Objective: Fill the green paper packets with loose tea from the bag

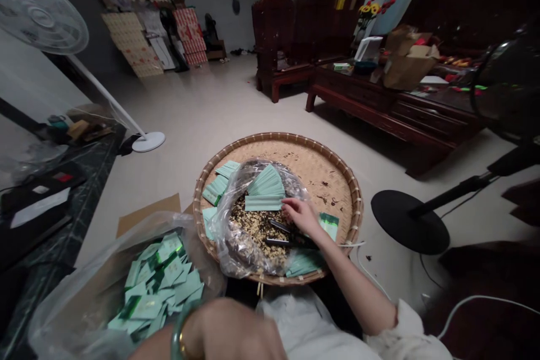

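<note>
My right hand (300, 216) is at the right end of a flat pale-green sachet (264, 203), its fingers closed on the edge. Behind it lies a fan of similar sachets (266, 181), on a clear plastic bag (232, 247) of loose dark and yellowish dried flakes (253, 228). Under my right wrist is a black two-armed clamp tool (280, 233), its jaws apart, with a white cord. My left hand (236, 329) is low in front of my lap, smeared by motion. Its fingers are not clear.
The bag sits in a round woven bamboo tray (356, 197) holding more sachet stacks. At left, a large plastic bag (80, 287) contains many green sachets. A white fan (148, 142) and a black fan (411, 222) flank the tray. A dark wooden table (379, 107) stands beyond.
</note>
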### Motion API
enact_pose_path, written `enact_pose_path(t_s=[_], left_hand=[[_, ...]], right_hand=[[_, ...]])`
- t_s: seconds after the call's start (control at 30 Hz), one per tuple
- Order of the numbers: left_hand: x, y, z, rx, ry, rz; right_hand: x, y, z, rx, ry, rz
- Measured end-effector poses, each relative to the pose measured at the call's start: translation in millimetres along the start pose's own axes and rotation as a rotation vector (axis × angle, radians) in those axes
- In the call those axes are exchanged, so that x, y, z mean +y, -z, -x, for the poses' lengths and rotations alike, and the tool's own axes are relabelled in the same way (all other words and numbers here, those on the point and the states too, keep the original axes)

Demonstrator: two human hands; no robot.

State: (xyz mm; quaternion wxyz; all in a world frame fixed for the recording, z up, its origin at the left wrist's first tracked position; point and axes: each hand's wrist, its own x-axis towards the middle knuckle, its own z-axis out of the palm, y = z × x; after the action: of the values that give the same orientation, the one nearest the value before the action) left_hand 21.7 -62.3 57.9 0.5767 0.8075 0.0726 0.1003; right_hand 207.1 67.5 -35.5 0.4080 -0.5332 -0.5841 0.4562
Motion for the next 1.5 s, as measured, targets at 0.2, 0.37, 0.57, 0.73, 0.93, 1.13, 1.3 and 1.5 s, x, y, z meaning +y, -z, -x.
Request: enact_pose_path(t_s=[0.2,0.37,0.57,0.73,0.93,1.13,1.3,1.5], left_hand=[[-43.1,78.8,1.2,1.200,0.451,-0.425],[-102.8,92.2,0.5,1.250,0.540,-0.803],[-89.5,85.4,6.6,1.276,0.545,-0.757],[-77.5,78.1,7.7,1.305,0.464,-0.518],[-67.2,78.5,4.0,1.390,0.485,-0.202],[-64.9,79.6,0.0,1.502,0.473,0.108],[-64.8,73.0,-5.0,1.428,0.436,0.389],[-60.1,66.6,-4.5,1.334,0.411,0.573]], right_hand=[[-2.0,-22.9,-18.0,0.095,0.065,0.137],[-7.8,-28.8,-20.7,0.082,0.109,0.165],[-23.7,-21.0,-5.2,0.042,0.199,0.116],[-43.3,-13.5,12.2,0.077,0.402,0.188],[-58.2,-0.9,21.9,0.132,0.431,0.141],[-61.0,-2.0,23.5,-0.055,0.119,-0.162],[-59.6,-8.3,23.7,-0.236,-0.151,-0.493],[-61.7,-8.0,32.5,-0.236,-0.156,-0.633]])
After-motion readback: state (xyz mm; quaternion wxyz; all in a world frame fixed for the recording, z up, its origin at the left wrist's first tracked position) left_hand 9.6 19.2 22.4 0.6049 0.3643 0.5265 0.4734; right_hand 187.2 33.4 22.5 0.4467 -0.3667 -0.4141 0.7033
